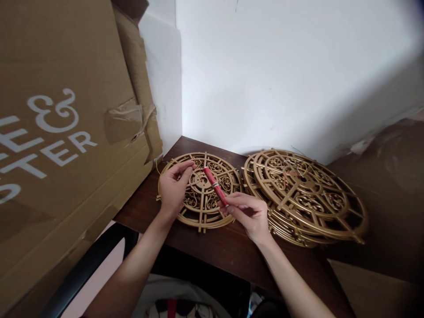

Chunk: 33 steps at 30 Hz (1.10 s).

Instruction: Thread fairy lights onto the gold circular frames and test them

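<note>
My right hand (248, 214) grips the lower end of a red pen-like stick (214, 185) with a light band around its middle. The stick slants up to the left over a round gold ornamental frame (202, 216) on the dark table. My left hand (175, 183) is above the left side of that frame, thumb and fingertips pinched together. Whatever is between those fingertips is too small to make out; a thin yellowish wire seems to run near them. To the right, more gold round frames (285, 201) lie in a tilted stack, with thin wires on top.
A large cardboard box (66, 66) with white lettering fills the left side. The dark brown table (218, 247) meets a white wall (265, 79) behind. Brown cardboard (394, 176) stands at the right. A black curved edge (89, 265) shows at the lower left.
</note>
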Motion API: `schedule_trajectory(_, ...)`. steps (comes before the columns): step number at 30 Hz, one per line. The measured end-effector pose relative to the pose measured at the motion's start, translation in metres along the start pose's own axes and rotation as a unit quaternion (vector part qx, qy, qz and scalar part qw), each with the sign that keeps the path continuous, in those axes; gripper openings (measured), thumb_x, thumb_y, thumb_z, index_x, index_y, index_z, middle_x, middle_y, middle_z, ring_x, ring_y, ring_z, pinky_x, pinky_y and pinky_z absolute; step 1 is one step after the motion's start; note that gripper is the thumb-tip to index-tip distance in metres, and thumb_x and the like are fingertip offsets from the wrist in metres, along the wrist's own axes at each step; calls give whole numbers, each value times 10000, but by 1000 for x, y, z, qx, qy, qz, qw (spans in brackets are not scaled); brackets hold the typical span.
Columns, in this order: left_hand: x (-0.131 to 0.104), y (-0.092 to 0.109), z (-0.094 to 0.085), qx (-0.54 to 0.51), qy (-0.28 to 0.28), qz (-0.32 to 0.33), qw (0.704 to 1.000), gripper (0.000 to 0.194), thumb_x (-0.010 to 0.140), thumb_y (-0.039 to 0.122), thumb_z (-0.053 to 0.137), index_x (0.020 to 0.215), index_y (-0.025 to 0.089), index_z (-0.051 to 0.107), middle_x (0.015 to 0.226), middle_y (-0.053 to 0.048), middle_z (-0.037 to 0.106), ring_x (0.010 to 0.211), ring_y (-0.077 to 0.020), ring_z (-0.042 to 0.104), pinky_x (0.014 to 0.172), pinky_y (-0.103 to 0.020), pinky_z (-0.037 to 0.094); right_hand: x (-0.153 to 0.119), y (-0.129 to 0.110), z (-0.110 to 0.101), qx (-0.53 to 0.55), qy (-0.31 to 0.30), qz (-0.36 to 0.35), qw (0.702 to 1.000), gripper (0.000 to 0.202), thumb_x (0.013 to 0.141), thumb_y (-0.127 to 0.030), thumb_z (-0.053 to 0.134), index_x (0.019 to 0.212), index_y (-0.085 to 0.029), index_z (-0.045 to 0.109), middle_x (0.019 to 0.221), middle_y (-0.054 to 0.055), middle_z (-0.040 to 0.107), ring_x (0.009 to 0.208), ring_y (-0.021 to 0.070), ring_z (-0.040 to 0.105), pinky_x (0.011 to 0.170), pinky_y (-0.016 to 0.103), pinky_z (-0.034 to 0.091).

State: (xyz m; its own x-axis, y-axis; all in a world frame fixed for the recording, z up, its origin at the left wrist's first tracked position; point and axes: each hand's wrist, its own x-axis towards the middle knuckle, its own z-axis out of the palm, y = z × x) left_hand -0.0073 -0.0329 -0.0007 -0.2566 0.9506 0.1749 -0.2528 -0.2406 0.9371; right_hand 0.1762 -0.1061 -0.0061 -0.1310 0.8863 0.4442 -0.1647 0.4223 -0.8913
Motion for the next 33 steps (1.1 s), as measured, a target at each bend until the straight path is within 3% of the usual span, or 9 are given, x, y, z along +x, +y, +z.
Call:
schedule_trajectory(2, 0, 1, 1, 7, 3, 13, 1000, 227, 671, 242, 767, 873, 138, 749, 821, -84, 746, 755, -162, 664, 638, -233, 486, 0, 0, 0, 3, 0, 2, 1000, 199, 820, -166, 687, 973, -263, 769, 869, 69, 739, 746, 189, 711, 626, 301, 616)
schedule_trajectory(8, -5, 5, 2, -17, -19, 1, 1000, 180, 717, 252, 736, 858, 140, 733, 787, -95, 749, 633, -131, 622, 532, -216, 422, 0, 0, 1, 12, -3, -5, 1000, 226, 825, -145, 679, 990, -274, 765, 875, 64, 737, 752, 186, 712, 630, 294, 612)
schedule_trajectory(16, -12, 3, 8, -44, -32, -9, 998, 144, 719, 224, 724, 833, 135, 727, 730, -44, 710, 471, -49, 446, 452, -186, 342, -1, 0, 1, 19, -20, -12, 1000, 254, 832, -124, 664, 999, -288, 762, 895, 62, 738, 740, 177, 705, 624, 288, 599)
schedule_trajectory(23, -15, 3, 11, -41, -57, -29, 997, 215, 739, 270, 721, 886, 113, 726, 786, -70, 729, 587, -95, 589, 566, -205, 483, -1, 2, 0, 13, -31, -10, 999, 281, 833, -96, 654, 1013, -287, 757, 911, 63, 734, 745, 172, 702, 633, 281, 598)
schedule_trajectory(33, -16, 7, 13, -62, -60, -33, 996, 208, 725, 243, 740, 883, 108, 732, 775, -69, 741, 602, -118, 640, 575, -227, 548, -1, -1, -2, 9, -18, -8, 1000, 260, 831, -116, 665, 997, -291, 762, 891, 55, 732, 732, 164, 708, 639, 265, 604)
